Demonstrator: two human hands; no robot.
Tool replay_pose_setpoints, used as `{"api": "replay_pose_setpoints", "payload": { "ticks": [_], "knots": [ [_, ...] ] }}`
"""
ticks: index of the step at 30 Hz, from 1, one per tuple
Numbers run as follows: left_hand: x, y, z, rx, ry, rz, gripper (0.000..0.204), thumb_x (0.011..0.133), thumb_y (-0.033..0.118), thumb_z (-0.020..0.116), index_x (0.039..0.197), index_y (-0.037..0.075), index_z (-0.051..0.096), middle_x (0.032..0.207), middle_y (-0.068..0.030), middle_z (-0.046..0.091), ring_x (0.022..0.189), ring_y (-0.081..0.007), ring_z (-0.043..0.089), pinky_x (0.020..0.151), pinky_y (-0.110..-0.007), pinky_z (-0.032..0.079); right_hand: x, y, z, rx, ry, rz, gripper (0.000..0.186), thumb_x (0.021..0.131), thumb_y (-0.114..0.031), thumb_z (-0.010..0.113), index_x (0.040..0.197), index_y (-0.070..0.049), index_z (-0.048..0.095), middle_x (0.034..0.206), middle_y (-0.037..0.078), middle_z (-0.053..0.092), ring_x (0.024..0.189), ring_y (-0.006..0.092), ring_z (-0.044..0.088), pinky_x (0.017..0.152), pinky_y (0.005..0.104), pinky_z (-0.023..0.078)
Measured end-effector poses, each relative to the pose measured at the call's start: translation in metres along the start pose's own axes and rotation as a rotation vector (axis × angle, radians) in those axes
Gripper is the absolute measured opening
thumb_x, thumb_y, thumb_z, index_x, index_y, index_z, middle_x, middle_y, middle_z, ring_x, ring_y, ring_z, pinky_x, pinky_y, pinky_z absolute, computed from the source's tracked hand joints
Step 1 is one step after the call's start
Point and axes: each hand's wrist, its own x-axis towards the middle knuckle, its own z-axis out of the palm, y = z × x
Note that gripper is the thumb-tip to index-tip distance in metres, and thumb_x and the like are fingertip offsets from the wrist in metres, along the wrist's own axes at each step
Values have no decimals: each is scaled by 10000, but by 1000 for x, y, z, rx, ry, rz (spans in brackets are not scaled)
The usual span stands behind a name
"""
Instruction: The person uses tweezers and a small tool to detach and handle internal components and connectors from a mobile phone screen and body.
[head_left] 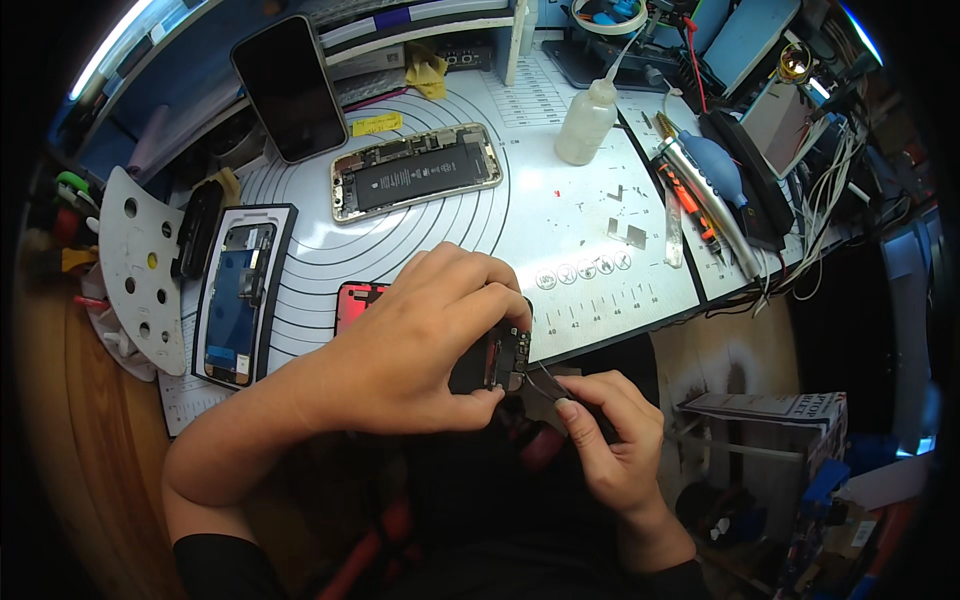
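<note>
My left hand (430,335) reaches across the near edge of the mat, its fingers and thumb closed on the sides of a phone part (512,350). The part is dark, with small components at its right end and a red area at its left end; my hand covers much of the middle. My right hand (615,430) pinches a pair of dark tweezers (550,386), whose tips meet the part's right end. Farther back lies an opened phone (418,174) with its black battery exposed. To the left, a phone screen (238,300) rests in a black-and-white tray.
A dark-screened phone (288,88) leans at the back left. A clear dropper bottle (587,125) stands at the back right. Small metal plates (627,233) lie on the white mat (560,235). Screwdrivers (690,205), a blue air blower (710,168) and cables (815,150) crowd the right side.
</note>
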Motion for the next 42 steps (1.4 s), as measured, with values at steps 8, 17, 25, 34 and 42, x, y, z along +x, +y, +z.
{"api": "replay_pose_setpoints", "payload": {
  "ticks": [8, 17, 25, 34, 42],
  "knots": [
    [1, -1, -2, -31, -3, -15, 513, 730, 154, 868, 1199, 72, 677, 1281, -125, 630, 1194, -336, 570, 1059, -431, 456, 1, 4, 3, 30, 11, -19, 170, 1015, 22, 738, 1179, 48, 774, 975, 116, 733, 708, 140, 713, 595, 270, 557],
    [1, -3, -4, -58, -24, -36, 514, 728, 154, 862, 1199, 73, 671, 1270, -117, 633, 1189, -324, 565, 1061, -420, 453, -1, 17, 12, 53, 75, -97, 188, 998, 29, 757, 1185, 40, 775, 1008, 133, 741, 785, 159, 703, 658, 287, 561],
    [2, -2, -7, -64, -45, -47, 507, 735, 154, 859, 1196, 70, 668, 1264, -116, 632, 1186, -323, 565, 1061, -420, 454, -1, 20, 17, 51, 113, -117, 194, 988, 37, 761, 1181, 41, 778, 1019, 142, 749, 809, 186, 714, 692, 294, 566],
    [1, -4, -6, -52, -45, -43, 517, 740, 157, 860, 1206, 74, 653, 1263, -116, 629, 1185, -324, 564, 1056, -421, 456, -1, 26, 22, 48, 150, -168, 209, 954, 52, 782, 1163, 40, 782, 1022, 159, 762, 866, 237, 731, 767, 314, 576],
    [2, -3, -5, -62, -37, -43, 516, 735, 161, 862, 1202, 71, 662, 1263, -112, 631, 1177, -321, 565, 1051, -417, 458, -2, 25, 20, 40, 141, -152, 210, 952, 46, 789, 1162, 41, 782, 1021, 160, 761, 871, 240, 734, 764, 309, 575]
  ]
}}
